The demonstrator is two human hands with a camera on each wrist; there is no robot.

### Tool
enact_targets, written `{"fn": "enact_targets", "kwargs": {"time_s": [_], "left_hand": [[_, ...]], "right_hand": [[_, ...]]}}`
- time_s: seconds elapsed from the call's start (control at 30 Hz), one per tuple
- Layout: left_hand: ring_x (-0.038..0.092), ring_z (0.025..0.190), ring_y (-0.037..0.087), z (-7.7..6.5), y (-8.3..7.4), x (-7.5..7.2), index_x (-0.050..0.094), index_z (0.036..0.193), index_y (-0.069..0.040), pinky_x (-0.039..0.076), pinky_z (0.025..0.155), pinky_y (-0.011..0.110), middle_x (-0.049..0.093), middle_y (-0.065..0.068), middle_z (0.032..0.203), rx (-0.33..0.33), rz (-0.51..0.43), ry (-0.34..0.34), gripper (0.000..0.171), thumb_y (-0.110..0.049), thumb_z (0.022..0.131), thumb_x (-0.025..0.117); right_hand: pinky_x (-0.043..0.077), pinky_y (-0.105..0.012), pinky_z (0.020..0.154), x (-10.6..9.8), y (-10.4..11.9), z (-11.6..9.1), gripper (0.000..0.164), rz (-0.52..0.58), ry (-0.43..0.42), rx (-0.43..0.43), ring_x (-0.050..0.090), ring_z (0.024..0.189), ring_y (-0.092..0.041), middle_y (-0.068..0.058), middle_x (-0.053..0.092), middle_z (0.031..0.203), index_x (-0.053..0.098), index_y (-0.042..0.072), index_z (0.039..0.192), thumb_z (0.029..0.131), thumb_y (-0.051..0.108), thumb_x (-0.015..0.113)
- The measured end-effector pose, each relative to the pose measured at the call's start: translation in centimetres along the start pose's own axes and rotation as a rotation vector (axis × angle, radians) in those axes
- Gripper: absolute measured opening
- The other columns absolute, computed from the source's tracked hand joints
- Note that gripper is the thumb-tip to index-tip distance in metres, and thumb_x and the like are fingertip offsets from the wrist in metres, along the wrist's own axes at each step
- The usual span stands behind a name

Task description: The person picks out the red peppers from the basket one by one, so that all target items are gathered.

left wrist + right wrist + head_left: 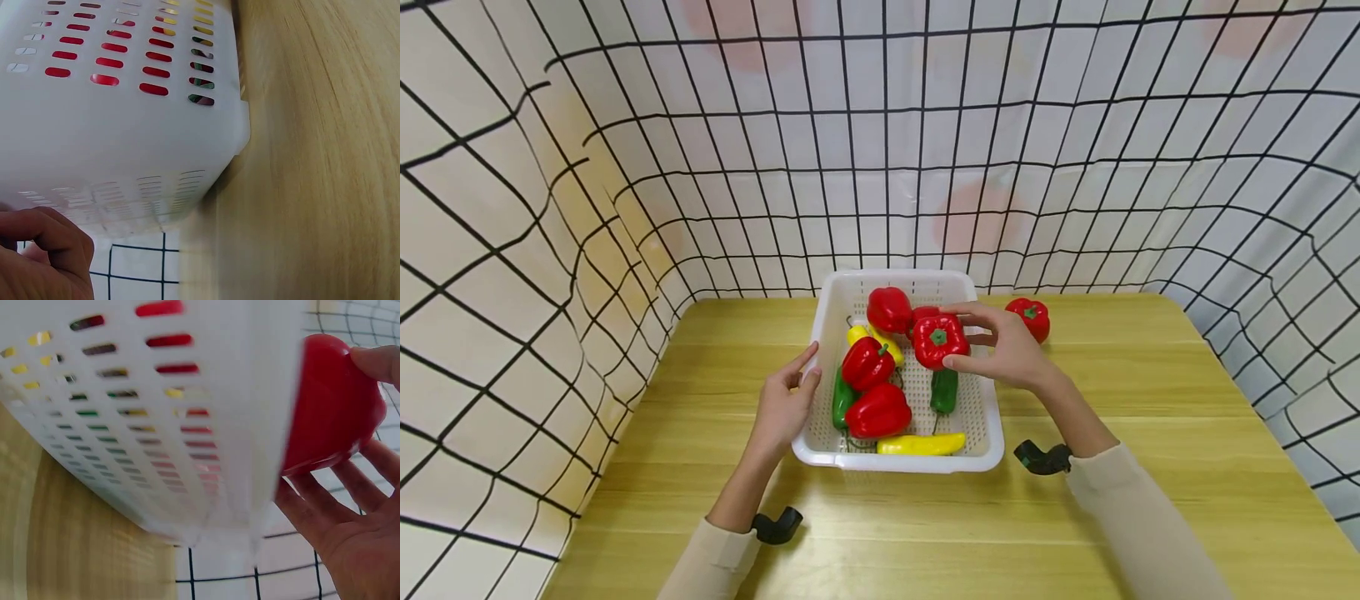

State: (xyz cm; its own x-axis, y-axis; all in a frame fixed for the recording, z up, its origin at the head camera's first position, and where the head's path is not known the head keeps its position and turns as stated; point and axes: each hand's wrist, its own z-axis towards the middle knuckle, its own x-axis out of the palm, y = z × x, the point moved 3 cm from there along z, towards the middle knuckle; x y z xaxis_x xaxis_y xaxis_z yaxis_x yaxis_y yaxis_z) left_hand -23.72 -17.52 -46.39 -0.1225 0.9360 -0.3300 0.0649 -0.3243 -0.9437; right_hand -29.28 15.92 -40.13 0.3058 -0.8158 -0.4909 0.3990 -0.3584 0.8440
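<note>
A white perforated plastic basket (pixel 992 429) stands on the wooden table. My left hand (pixel 782 408) grips its left rim, thumb on the inner side. Between the thumb and fingers of my right hand (pixel 1011 346) is a red bell pepper (pixel 940 340), held over the basket's right part with its green stem showing. The right wrist view shows that pepper (pixel 334 406) beside the rim. Inside the basket lie several red bell peppers (pixel 878 411), yellow peppers (pixel 921 444) and green peppers (pixel 944 392). One red pepper is partly hidden behind the held one.
Another red bell pepper (pixel 1030 318) sits on the table (pixel 1150 400), right of the basket behind my right hand. A black wire grid (pixel 887 158) with white sheeting behind it encloses the table at the back and sides. Each wrist wears a black band piece (pixel 778 525).
</note>
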Motion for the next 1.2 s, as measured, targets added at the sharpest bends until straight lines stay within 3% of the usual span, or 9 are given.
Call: {"fn": "enact_targets", "kwargs": {"time_s": [0.3,0.5,0.83,1.2], "left_hand": [[0.069,0.072,0.028,-0.1,-0.3,-0.1,0.056,0.148,-0.035,0.065,0.062,0.04,0.062,0.021,0.089,-0.019,0.007,0.03,0.045,-0.026,0.104,0.061],[0.072,0.078,0.032,-0.2,-0.2,-0.4,0.056,0.149,-0.036,0.066,0.063,0.042,0.064,0.024,0.094,-0.045,0.016,0.046,0.046,-0.029,0.104,0.062],[0.073,0.097,0.039,-0.3,0.5,-0.1,0.052,0.152,-0.033,0.065,0.077,0.052,0.065,0.033,0.114,-0.079,-0.166,0.141,0.05,-0.024,0.104,0.062],[0.071,0.101,0.04,-0.2,0.3,0.0,0.051,0.153,-0.033,0.064,0.082,0.053,0.061,0.031,0.112,-0.075,-0.178,0.123,0.051,-0.021,0.104,0.062]], "right_hand": [[0.059,-0.023,0.093,-2.8,-0.9,-1.6,0.066,0.043,-0.094,0.006,0.061,0.123,-0.036,-0.012,0.058,0.141,0.055,0.009,0.144,0.085,0.014,0.084],[0.06,-0.021,0.089,-5.0,-1.8,-2.9,0.062,0.065,-0.159,0.054,0.061,0.121,-0.032,-0.013,0.058,0.142,0.055,0.009,0.145,0.089,0.012,0.08],[0.059,-0.015,0.085,-8.9,-3.2,-5.1,0.06,0.097,-0.276,0.086,0.055,0.122,-0.011,0.003,0.052,0.141,0.051,0.005,0.147,0.092,0.005,0.075],[0.058,-0.011,0.082,-12.6,-6.7,-6.7,0.058,0.074,-0.36,0.159,0.056,0.118,-0.004,0.009,0.049,0.14,0.048,0.006,0.15,0.097,0.009,0.071]]}}
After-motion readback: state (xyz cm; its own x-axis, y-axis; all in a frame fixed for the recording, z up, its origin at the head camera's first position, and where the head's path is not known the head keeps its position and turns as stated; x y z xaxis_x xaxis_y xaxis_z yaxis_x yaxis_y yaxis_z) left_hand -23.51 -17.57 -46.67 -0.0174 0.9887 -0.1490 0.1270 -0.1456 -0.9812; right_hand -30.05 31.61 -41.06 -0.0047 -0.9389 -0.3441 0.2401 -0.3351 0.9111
